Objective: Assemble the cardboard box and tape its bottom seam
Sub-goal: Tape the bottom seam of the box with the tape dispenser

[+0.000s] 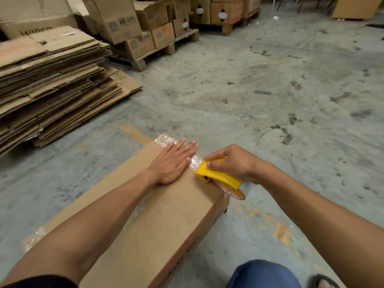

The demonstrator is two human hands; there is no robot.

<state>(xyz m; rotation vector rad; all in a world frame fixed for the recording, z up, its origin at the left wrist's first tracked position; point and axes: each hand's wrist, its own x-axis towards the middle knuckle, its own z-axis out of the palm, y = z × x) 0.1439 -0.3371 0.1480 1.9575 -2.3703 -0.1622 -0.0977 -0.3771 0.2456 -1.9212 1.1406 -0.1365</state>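
Taping the bottom seam: box down on the floor, tape partly laid.

Your cardboard box (158,221) lies on the concrete floor (270,90), light and stiff-walled but probably springy at the flaps, so keep your left hand (173,163) pressed flat, fingers spread, holding nothing. Your right hand (230,163) has its grip closed round the yellow tape dispenser (218,176); the clear tape (166,140) looks thin and crinkly, so draw it steadily.
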